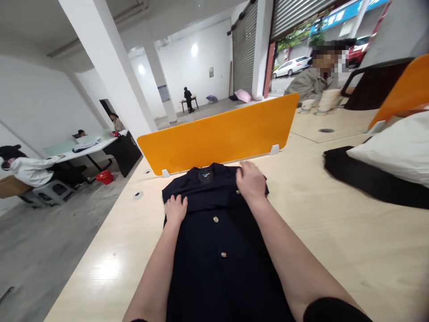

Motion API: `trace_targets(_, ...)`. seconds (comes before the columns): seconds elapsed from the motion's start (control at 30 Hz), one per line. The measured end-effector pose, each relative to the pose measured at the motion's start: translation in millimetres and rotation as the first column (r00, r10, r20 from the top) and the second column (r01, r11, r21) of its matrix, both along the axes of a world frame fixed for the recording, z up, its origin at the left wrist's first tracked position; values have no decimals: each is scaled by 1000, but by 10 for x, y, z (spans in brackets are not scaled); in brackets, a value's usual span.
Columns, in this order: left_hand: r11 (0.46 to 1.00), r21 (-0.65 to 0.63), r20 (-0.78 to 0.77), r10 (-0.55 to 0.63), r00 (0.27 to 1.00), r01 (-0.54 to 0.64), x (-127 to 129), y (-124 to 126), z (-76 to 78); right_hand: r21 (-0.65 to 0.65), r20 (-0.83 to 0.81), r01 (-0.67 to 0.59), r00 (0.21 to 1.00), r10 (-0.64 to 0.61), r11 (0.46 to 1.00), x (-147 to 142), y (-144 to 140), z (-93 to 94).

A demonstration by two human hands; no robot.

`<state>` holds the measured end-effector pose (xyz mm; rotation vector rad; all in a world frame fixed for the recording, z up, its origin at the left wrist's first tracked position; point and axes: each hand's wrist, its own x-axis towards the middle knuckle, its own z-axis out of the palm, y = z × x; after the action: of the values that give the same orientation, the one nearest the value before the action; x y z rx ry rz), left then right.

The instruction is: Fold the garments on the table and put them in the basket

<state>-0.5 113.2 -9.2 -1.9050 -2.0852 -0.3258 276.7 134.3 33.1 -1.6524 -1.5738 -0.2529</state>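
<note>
A dark navy garment with gold buttons, most likely a jacket (201, 259), lies spread on the pale wooden table, its collar toward the orange divider. My left hand (175, 209) rests on its left side below the shoulder, fingers spread over the cloth. Near the right shoulder, my right hand (250, 180) lies on the fabric with its fingers stretched forward. Neither hand grasps anything that shows. The lower end of the garment runs out of view at the bottom.
An orange divider (217, 134) stands along the table's far edge. On the right lie a white cloth bundle (398, 145) and a black cloth (372, 185). Stacked paper cups (326, 102) stand before a seated person (303, 85). Other people sit at a desk on the left.
</note>
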Motion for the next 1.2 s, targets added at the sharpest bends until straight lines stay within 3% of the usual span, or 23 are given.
trace_targets(0.07, 997, 31, -11, -71, 997, 71, 19, 66, 34, -187, 132, -97, 984, 123, 978, -217, -10, -149)
trace_targets(0.13, 978, 0, -59, -206, 977, 207, 21, 138, 23, -411, 204, -156, 945, 258, 898, -363, 17, -382)
trace_targets(0.23, 960, -126, -73, -259, 963, 249, -9, 234, -51, -546, 209, -189, 913, 352, 816, -408, 81, -658)
trace_targets(0.33, 981, -133, -63, -153, 986, 144, -35, 290, -118, -482, 217, -178, 925, 313, 858, -346, 122, -703)
trace_targets(0.47, 991, -77, -74, -115, 991, 109, -27, 295, -148, -339, 260, -94, 947, 189, 936, -289, 123, -621)
trace_targets(0.67, 994, -83, -68, -73, 995, 67, -11, 265, -178, -547, 246, -81, 936, 252, 833, -265, 148, -670)
trace_targets(1.0, 992, -67, -43, -114, 993, 111, -4, 215, -181, -482, 276, -86, 930, 244, 872, -255, 170, -699)
trace_targets(1.2, 972, -135, 2, -194, 981, 193, -95, -160, -250, -469, 270, -101, 929, 252, 877, -264, 148, -712)
